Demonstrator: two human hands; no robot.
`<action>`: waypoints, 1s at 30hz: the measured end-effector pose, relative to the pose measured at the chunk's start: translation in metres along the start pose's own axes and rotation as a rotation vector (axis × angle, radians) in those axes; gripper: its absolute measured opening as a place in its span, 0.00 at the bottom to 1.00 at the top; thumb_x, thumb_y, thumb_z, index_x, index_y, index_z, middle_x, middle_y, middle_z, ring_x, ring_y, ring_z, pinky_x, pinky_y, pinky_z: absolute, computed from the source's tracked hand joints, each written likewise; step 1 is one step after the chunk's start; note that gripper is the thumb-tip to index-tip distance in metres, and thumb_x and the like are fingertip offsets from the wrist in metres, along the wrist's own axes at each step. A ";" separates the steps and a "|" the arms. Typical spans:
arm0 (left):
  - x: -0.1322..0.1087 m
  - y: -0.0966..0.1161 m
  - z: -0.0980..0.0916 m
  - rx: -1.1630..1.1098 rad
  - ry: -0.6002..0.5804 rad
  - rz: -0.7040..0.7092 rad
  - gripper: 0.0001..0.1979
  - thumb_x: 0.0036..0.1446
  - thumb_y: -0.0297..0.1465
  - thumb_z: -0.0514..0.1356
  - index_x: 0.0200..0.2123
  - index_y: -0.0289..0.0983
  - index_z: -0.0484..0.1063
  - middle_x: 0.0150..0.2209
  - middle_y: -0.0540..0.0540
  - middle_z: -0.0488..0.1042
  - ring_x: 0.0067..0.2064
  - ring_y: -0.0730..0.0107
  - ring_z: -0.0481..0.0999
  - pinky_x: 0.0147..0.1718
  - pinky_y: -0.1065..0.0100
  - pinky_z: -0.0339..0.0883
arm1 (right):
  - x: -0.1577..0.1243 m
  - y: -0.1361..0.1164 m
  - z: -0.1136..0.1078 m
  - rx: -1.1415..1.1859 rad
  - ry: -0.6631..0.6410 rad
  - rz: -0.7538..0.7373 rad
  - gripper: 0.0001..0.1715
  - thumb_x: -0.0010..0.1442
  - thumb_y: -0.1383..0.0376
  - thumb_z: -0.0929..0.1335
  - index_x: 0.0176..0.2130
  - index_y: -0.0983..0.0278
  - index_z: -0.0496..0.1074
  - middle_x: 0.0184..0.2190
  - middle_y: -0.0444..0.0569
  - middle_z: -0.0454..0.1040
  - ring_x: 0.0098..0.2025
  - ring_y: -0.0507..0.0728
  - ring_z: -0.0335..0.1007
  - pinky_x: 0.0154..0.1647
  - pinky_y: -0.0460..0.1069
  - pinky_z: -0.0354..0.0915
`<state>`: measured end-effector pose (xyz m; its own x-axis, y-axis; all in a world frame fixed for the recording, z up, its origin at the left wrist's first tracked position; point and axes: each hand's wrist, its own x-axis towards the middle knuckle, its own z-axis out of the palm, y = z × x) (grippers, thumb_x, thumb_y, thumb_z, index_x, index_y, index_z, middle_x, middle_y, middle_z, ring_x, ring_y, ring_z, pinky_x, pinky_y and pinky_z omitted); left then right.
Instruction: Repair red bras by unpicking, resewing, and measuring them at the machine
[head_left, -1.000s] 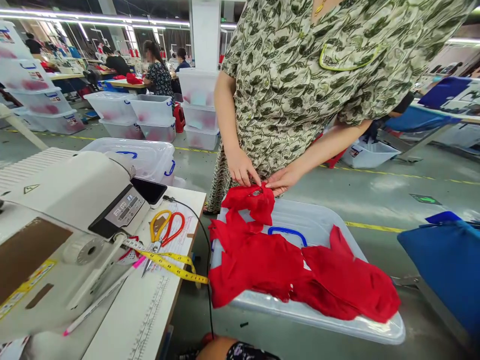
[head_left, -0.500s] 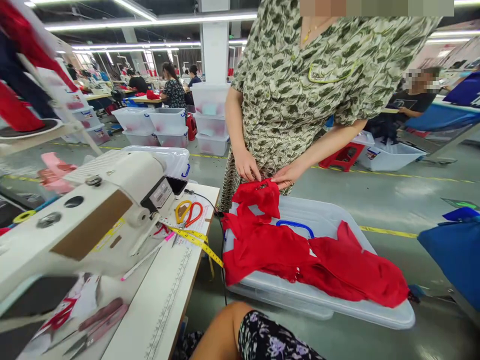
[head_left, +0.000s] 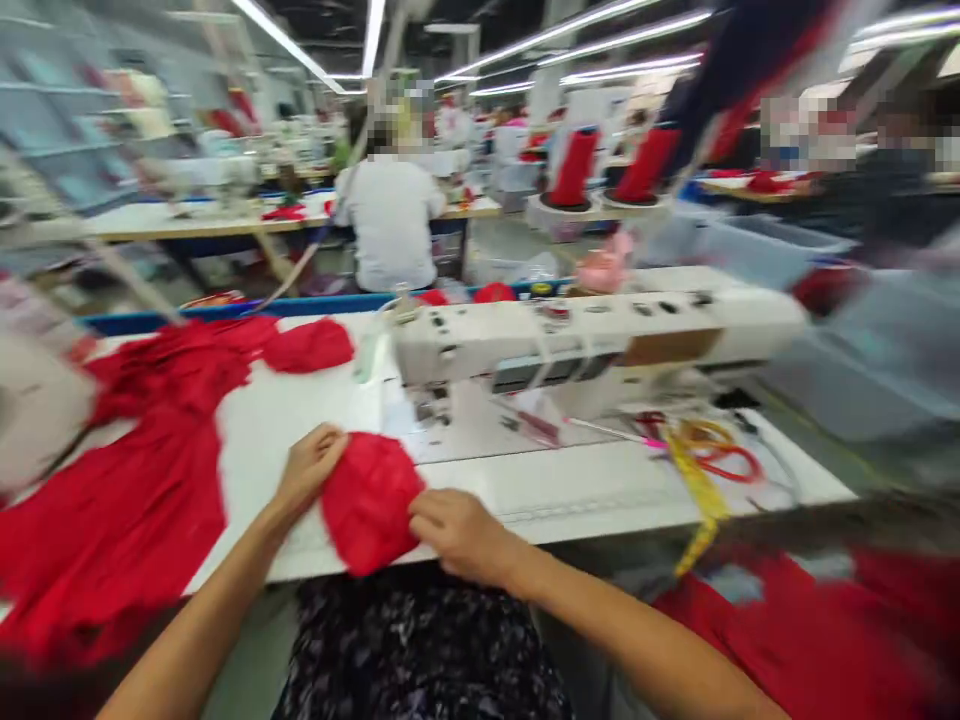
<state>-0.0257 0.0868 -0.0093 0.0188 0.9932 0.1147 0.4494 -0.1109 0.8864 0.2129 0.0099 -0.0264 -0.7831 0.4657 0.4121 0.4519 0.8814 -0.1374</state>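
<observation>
Between my two hands a small red fabric piece [head_left: 371, 505] is spread at the front edge of the white sewing table [head_left: 300, 400]. My left hand [head_left: 311, 465] pinches its upper left side, and my right hand [head_left: 450, 525] grips its right edge with curled fingers. Just beyond the piece stands a white sewing machine [head_left: 510, 335], its needle area a little up and to the right. A larger heap of red fabric [head_left: 165, 430] covers the table's left side, with a small red piece [head_left: 309, 345] at its end.
Orange-handled scissors [head_left: 727, 462], a yellow tape measure [head_left: 697, 500] and a white pen [head_left: 611, 430] lie at the table's right. More red fabric [head_left: 810, 630] is at the lower right. Red thread cones [head_left: 574, 170] stand behind the machine. A person in white [head_left: 394, 215] sits beyond.
The view has swung left from the standing person and the plastic box to the sewing table. Both my hands, out of sight before, now show, holding a red piece.
</observation>
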 end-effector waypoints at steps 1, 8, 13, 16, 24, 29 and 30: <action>-0.011 -0.008 -0.013 0.009 0.010 -0.019 0.13 0.65 0.39 0.60 0.43 0.33 0.72 0.38 0.46 0.74 0.36 0.69 0.75 0.37 0.64 0.73 | 0.001 0.000 0.001 0.006 0.067 0.049 0.11 0.58 0.75 0.62 0.35 0.63 0.70 0.37 0.50 0.77 0.39 0.55 0.71 0.39 0.49 0.68; -0.013 -0.025 -0.022 0.014 0.010 -0.004 0.11 0.61 0.40 0.57 0.34 0.38 0.69 0.25 0.55 0.65 0.28 0.75 0.66 0.29 0.73 0.61 | 0.004 -0.006 -0.001 0.013 0.171 0.148 0.25 0.52 0.82 0.58 0.42 0.65 0.72 0.44 0.53 0.78 0.47 0.59 0.73 0.48 0.53 0.71; -0.009 -0.015 -0.027 0.033 -0.078 -0.038 0.13 0.59 0.41 0.57 0.32 0.38 0.69 0.23 0.54 0.65 0.26 0.74 0.64 0.27 0.72 0.58 | 0.001 -0.004 -0.011 0.038 0.127 0.129 0.26 0.54 0.82 0.58 0.46 0.66 0.72 0.47 0.54 0.77 0.50 0.59 0.73 0.52 0.55 0.72; -0.006 -0.011 -0.033 0.041 -0.147 -0.077 0.15 0.60 0.43 0.56 0.33 0.38 0.70 0.24 0.53 0.68 0.27 0.72 0.66 0.27 0.72 0.58 | -0.002 0.003 -0.024 0.159 0.093 0.200 0.29 0.55 0.82 0.58 0.51 0.65 0.70 0.51 0.54 0.74 0.53 0.59 0.70 0.53 0.55 0.71; -0.006 -0.003 -0.029 0.171 -0.140 -0.124 0.14 0.61 0.43 0.56 0.33 0.39 0.71 0.24 0.54 0.66 0.26 0.71 0.65 0.26 0.71 0.56 | 0.009 0.013 -0.042 0.336 0.112 0.230 0.20 0.66 0.74 0.61 0.55 0.61 0.68 0.47 0.52 0.76 0.49 0.58 0.71 0.51 0.56 0.69; -0.002 -0.001 -0.024 0.270 -0.100 -0.122 0.14 0.60 0.41 0.55 0.26 0.39 0.65 0.21 0.55 0.61 0.25 0.72 0.60 0.27 0.71 0.53 | 0.024 -0.008 -0.029 0.316 0.004 0.177 0.16 0.67 0.63 0.66 0.54 0.65 0.69 0.39 0.51 0.78 0.41 0.58 0.72 0.45 0.56 0.67; -0.001 -0.002 -0.026 0.285 -0.081 -0.123 0.15 0.61 0.40 0.54 0.25 0.39 0.64 0.21 0.55 0.60 0.25 0.73 0.60 0.26 0.71 0.53 | 0.026 -0.010 -0.027 0.328 0.007 0.166 0.16 0.68 0.64 0.65 0.54 0.65 0.68 0.37 0.50 0.77 0.39 0.57 0.72 0.43 0.55 0.67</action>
<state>-0.0494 0.0852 0.0008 0.0151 0.9994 -0.0316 0.6849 0.0127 0.7285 0.1993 0.0113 0.0099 -0.7071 0.6049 0.3660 0.4107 0.7728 -0.4837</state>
